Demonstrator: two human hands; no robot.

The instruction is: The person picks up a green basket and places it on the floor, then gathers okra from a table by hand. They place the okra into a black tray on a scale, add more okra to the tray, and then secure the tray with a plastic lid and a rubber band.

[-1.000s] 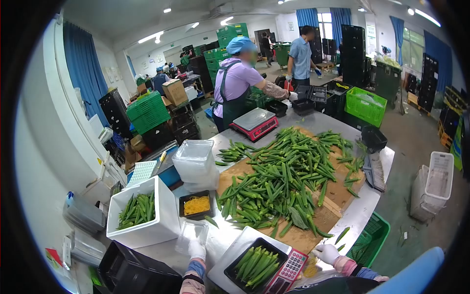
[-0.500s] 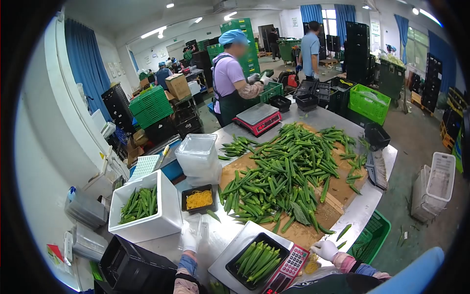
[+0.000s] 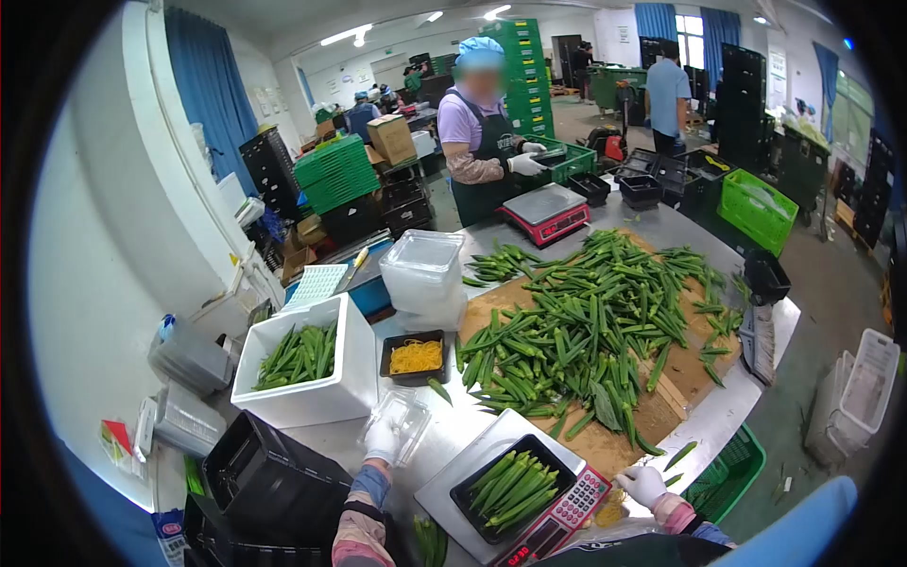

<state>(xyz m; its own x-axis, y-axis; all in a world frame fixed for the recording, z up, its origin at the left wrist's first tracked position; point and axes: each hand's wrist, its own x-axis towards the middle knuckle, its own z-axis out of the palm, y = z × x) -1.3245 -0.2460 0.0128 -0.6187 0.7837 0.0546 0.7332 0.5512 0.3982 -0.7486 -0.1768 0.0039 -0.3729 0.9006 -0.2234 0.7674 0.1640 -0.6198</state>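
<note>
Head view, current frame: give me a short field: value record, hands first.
left hand: white-gloved hand gripping clear plastic container or lid
right hand: white-gloved hand, beside yellow strands; grasp unclear
scale: nearest scale, bearing black tray of okra
table centre: loose okra pile on brown board
table left: white foam box holding more okra
far side: co-worker in blue cap, by green crate
</note>
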